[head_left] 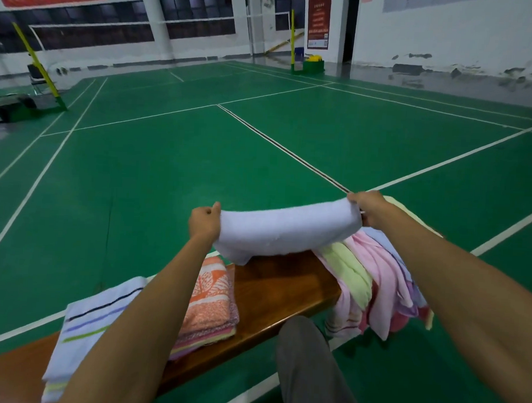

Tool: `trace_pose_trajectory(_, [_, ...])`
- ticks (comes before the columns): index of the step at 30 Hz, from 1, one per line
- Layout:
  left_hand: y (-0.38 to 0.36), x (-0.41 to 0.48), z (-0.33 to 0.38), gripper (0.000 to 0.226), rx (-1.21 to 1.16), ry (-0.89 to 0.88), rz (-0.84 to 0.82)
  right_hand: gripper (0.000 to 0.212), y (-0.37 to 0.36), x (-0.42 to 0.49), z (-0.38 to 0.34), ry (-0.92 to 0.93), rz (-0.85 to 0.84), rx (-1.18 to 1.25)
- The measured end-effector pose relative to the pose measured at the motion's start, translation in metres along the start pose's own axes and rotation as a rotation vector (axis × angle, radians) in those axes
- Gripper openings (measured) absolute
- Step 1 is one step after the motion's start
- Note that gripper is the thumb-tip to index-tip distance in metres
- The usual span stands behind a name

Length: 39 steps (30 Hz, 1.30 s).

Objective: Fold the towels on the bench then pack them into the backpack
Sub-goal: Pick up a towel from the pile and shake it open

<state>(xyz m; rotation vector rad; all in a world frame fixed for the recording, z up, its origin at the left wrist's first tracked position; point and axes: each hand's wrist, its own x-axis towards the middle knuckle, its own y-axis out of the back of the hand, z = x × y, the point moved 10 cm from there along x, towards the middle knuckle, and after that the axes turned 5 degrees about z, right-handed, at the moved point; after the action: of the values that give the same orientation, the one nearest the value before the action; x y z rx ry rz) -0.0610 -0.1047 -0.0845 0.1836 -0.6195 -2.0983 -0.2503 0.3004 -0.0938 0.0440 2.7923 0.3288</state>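
Note:
I hold a pale lavender-white towel [285, 229] stretched in the air over the wooden bench [273, 290]. My left hand [204, 221] grips its left end and my right hand [366, 207] grips its right end; the towel's lower edge hangs just above the bench top. A heap of unfolded towels [374, 279] in green, pink and purple hangs over the bench's right end. Folded towels lie to the left: an orange patterned stack [211, 299] and a white striped stack [85, 324]. No backpack is in view.
The bench stands on a green badminton court floor [168, 166] with white lines. My grey-trousered knee [306, 355] is in front of the bench. Net posts [40, 66] and a wall stand far behind.

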Motion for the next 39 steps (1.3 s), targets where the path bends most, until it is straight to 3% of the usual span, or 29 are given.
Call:
trace_pose_trajectory(5, [-0.03, -0.039, -0.053, 0.046, 0.303, 0.075, -0.278, 0.039, -0.012, -0.015, 0.078, -0.165, -0.228, -0.229])
trace_pose_trajectory(10, [-0.048, -0.077, -0.087, 0.033, 0.512, 0.15, -0.552, 0.033, -0.013, -0.033, 0.118, -0.235, -0.326, -0.364])
trace_pose_trajectory(13, [-0.05, -0.077, -0.078, 0.039, 0.594, 0.063, -0.515, 0.023, -0.013, -0.027, 0.119, -0.19, -0.255, -0.345])
trace_pose_trajectory(19, [-0.051, -0.052, -0.061, 0.042, 0.62, -0.056, -0.311, 0.047, -0.016, -0.007, 0.101, -0.083, -0.105, -0.217])
trace_pose_trajectory(23, [-0.056, -0.043, -0.055, 0.035, 0.739, -0.152, -0.236, 0.038, -0.021, 0.009, 0.098, -0.048, -0.048, -0.249])
trace_pose_trajectory(29, [-0.082, -0.031, -0.046, 0.018, 1.204, -0.46, -0.196, 0.043, -0.036, 0.032, 0.106, -0.017, 0.016, -0.359])
trace_pose_trajectory(32, [-0.105, -0.033, -0.057, 0.026, 1.35, -0.529, -0.245, 0.034, -0.044, 0.042, 0.122, -0.003, -0.013, -0.489])
trace_pose_trajectory(35, [-0.134, -0.046, -0.067, 0.037, 1.244, -0.588, -0.331, 0.035, -0.052, 0.04, 0.137, 0.078, -0.076, -0.804])
trace_pose_trajectory(37, [-0.163, -0.066, -0.082, 0.052, 1.058, -0.564, -0.525, 0.039, -0.06, 0.033, 0.137, 0.181, -0.111, -0.961])
trace_pose_trajectory(39, [-0.19, -0.097, -0.11, 0.082, 0.921, -0.426, -0.771, 0.045, -0.071, 0.03, 0.139, 0.246, -0.145, -0.992])
